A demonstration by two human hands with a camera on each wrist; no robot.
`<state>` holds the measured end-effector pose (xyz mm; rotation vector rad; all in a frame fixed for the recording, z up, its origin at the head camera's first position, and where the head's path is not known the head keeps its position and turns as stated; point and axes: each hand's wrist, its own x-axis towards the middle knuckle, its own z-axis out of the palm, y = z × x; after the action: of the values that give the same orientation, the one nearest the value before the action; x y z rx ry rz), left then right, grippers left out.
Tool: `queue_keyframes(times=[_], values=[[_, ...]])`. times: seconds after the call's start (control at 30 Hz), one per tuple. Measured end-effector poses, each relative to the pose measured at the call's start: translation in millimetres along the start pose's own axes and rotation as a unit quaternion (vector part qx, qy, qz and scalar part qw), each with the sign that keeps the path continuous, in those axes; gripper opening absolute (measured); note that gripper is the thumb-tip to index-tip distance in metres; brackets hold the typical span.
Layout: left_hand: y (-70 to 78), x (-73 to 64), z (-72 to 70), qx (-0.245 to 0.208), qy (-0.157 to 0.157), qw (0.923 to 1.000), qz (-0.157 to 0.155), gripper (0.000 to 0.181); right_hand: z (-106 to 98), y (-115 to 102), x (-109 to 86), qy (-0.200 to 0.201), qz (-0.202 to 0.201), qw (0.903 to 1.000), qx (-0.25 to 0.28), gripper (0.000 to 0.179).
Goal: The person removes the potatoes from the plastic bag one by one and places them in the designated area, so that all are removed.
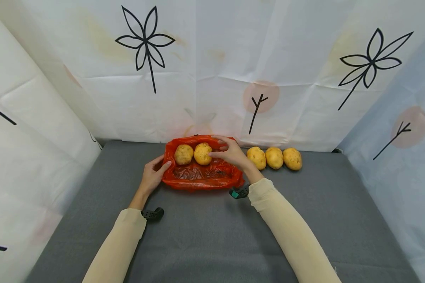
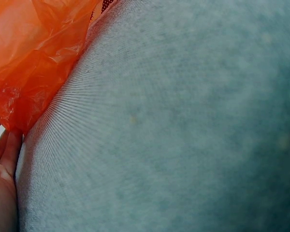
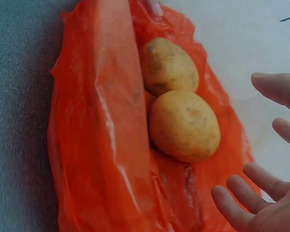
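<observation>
A red plastic bag [image 1: 198, 183] lies with its mouth spread wide, and two potatoes sit side by side inside: a left potato [image 1: 183, 154] and a right potato [image 1: 202, 153]. My left hand [image 1: 152, 175] holds the bag's left edge, its thumb over the rim; in the left wrist view, fingers [image 2: 9, 152] reach behind the plastic. Over the bag's right part is my right hand [image 1: 233, 154], its fingers apart beside the right potato. The right wrist view shows those fingers [image 3: 244, 195] spread with nothing between them, a gap away from the potato [image 3: 184, 126].
Three more potatoes stand in a row right of the bag: a near one [image 1: 256, 158], a middle one [image 1: 274, 158] and a far one [image 1: 292, 158]. A grey cloth [image 1: 198, 236] covers the table. A white printed curtain [image 1: 216, 59] rises directly behind.
</observation>
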<state>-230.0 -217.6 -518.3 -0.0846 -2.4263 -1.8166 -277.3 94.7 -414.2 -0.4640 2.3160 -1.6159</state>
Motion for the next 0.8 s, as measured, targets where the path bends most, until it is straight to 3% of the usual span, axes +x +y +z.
queue_keyframes(times=[0.27, 0.8], values=[[-1.6, 0.2, -0.3, -0.01, 0.0, 0.9999, 0.008, 0.056, 19.1, 16.2, 21.4, 0.006, 0.026, 0.9996, -0.008, 0.064], [-1.8, 0.5, 0.2, -0.008, -0.001, 1.0, 0.002, 0.057, 44.9, 28.2, 33.7, 0.013, 0.031, 0.9989, -0.031, 0.065]])
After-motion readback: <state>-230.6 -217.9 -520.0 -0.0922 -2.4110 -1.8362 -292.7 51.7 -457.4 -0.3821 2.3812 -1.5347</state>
